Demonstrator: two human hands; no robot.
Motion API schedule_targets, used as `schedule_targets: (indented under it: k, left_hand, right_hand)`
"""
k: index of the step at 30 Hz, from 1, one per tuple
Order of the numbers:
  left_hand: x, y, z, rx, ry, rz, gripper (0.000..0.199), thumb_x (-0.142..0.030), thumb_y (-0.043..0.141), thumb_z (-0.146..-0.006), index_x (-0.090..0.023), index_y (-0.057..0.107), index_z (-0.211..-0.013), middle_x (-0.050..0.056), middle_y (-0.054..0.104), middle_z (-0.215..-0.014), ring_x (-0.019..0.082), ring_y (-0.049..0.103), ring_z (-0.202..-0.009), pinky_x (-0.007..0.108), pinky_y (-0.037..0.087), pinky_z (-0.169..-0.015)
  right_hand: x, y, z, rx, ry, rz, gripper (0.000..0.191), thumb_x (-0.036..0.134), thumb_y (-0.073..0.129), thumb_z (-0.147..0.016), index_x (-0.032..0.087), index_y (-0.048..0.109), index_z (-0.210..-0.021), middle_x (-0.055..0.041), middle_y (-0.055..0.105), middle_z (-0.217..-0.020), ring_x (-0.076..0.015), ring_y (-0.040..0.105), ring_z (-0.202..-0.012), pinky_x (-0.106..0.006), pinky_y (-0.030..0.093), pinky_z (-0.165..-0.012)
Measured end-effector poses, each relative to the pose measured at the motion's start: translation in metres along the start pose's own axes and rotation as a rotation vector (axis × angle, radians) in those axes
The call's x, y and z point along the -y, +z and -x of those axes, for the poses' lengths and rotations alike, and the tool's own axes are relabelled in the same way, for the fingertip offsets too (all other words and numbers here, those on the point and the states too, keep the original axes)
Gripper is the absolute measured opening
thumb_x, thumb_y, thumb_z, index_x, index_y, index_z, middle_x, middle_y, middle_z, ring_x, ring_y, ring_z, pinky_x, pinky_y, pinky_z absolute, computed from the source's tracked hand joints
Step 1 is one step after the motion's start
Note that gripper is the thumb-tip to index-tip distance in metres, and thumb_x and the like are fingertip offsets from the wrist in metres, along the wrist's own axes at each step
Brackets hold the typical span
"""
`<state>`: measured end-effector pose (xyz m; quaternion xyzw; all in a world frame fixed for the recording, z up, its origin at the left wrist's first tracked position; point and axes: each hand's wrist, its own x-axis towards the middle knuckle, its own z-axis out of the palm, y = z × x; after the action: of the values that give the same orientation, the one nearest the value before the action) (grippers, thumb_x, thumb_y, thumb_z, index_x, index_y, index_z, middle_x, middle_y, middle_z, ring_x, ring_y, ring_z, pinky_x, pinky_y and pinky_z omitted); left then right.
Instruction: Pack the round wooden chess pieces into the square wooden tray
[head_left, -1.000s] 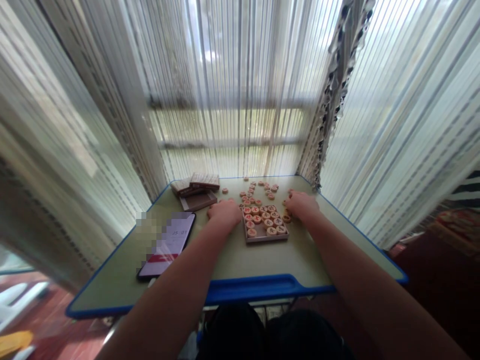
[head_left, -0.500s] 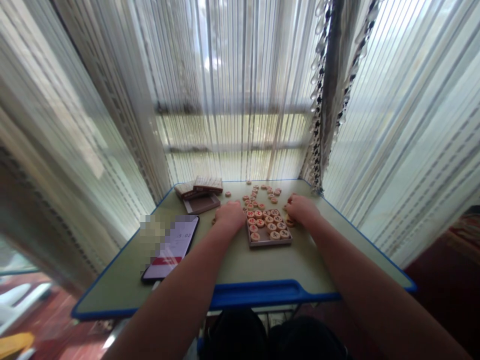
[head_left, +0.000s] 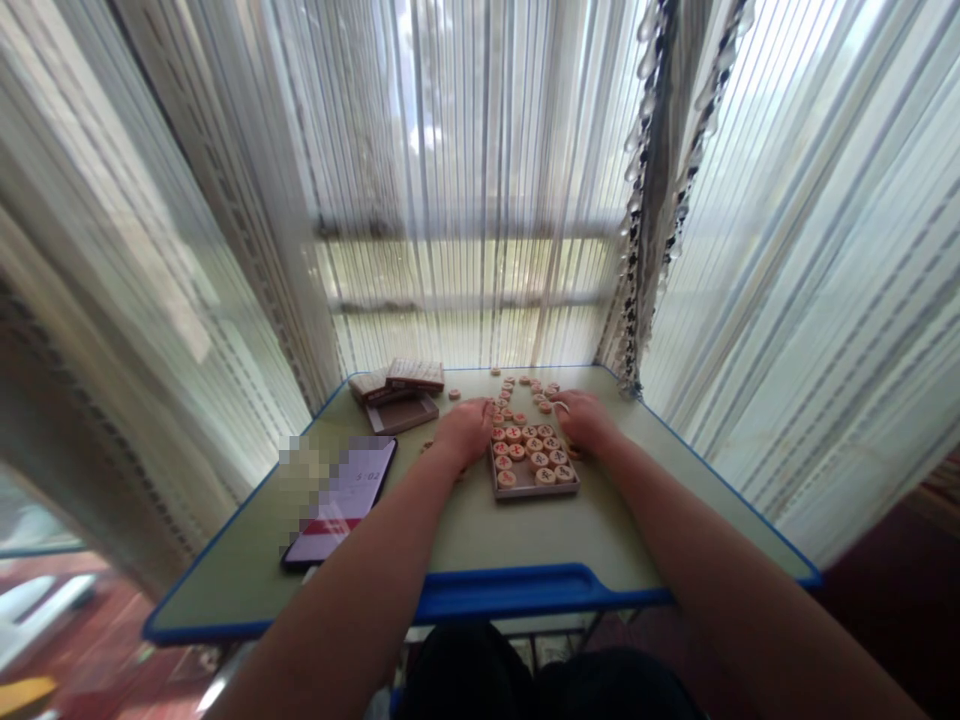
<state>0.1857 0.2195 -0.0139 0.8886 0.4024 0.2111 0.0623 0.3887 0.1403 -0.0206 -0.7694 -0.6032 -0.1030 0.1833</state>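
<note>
A shallow square box (head_left: 537, 491) stands in the middle of the table, holding rows of round wooden xiangqi pieces with red and black characters. One gap shows in its front row. My left hand (head_left: 463, 432) is at the box's left side, fingers stretched toward the loose xiangqi pieces (head_left: 508, 414) behind the box. Its fingertips are close to a piece; contact is unclear. On the right, my right hand (head_left: 589, 422) reaches inward with fingers apart, near another loose piece (head_left: 545, 407). A few pieces lie partly hidden beneath or beside each hand.
A phone (head_left: 346, 510) lies at the left of the table. Behind it are stacked box parts (head_left: 415, 374) and an open tray (head_left: 405, 413). The table has a blue rim (head_left: 517, 590) along its front edge. Sheer curtains (head_left: 480, 200) hang behind.
Both hands have moved from the box's sides inward toward the loose pieces, and their fingers have stretched out. The view has shifted slightly. The pieces in the box look the same.
</note>
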Motion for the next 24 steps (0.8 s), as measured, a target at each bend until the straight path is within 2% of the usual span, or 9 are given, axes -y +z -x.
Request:
schedule_targets:
  k: [4,11,15,20,24]
  left_hand:
    - [0.0036,0.0081,-0.0016,-0.014,0.128,0.097,0.046,-0.042,0.021,-0.091,-0.021,0.055,-0.113,0.006,0.060,-0.116,0.017,0.054,-0.106,0.026,0.039,-0.090]
    - [0.0021,0.0037,0.0008,0.073,0.134,0.062,0.059,-0.049,0.012,-0.090,-0.019,0.063,-0.096,0.007,0.066,-0.100,0.018,0.059,-0.090,0.026,0.043,-0.076]
    - [-0.0016,-0.0001,0.0017,0.062,0.144,0.036,0.053,-0.045,0.016,-0.091,-0.019,0.063,-0.092,0.006,0.066,-0.097,0.016,0.058,-0.089,0.025,0.042,-0.078]
    - [0.0006,0.0001,-0.0015,0.018,0.138,0.002,0.042,-0.037,0.027,-0.091,-0.018,0.064,-0.094,0.007,0.064,-0.098,0.015,0.057,-0.091,0.024,0.041,-0.086]
    - [0.0076,0.0023,-0.0057,-0.018,0.057,0.009,0.032,-0.023,0.036,-0.087,-0.018,0.064,-0.102,0.006,0.063,-0.102,0.014,0.058,-0.094,0.023,0.042,-0.088]
  right_hand:
    - [-0.0022,0.0043,-0.0016,0.057,-0.067,0.007,0.033,0.025,0.038,-0.086,0.021,0.063,-0.108,-0.0045,0.061,-0.116,-0.0180,0.051,-0.110,-0.031,0.029,-0.098]
    - [-0.0022,0.0006,-0.0028,0.084,-0.042,-0.018,0.027,0.019,0.045,-0.078,0.022,0.068,-0.092,-0.0035,0.065,-0.107,-0.0169,0.054,-0.103,-0.028,0.032,-0.096]
    - [-0.0005,-0.0022,-0.0014,0.115,-0.020,-0.024,0.029,0.020,0.045,-0.078,0.021,0.066,-0.098,-0.0040,0.065,-0.107,-0.0178,0.053,-0.103,-0.029,0.031,-0.096]
    - [-0.0017,-0.0001,-0.0012,0.101,0.007,-0.022,0.026,0.023,0.047,-0.078,0.022,0.067,-0.095,-0.0027,0.067,-0.101,-0.0193,0.054,-0.100,-0.030,0.035,-0.093]
    - [-0.0044,0.0036,-0.0029,0.031,0.020,-0.056,0.038,0.017,0.043,-0.078,0.018,0.058,-0.113,-0.0048,0.061,-0.115,-0.0176,0.051,-0.107,-0.027,0.034,-0.096]
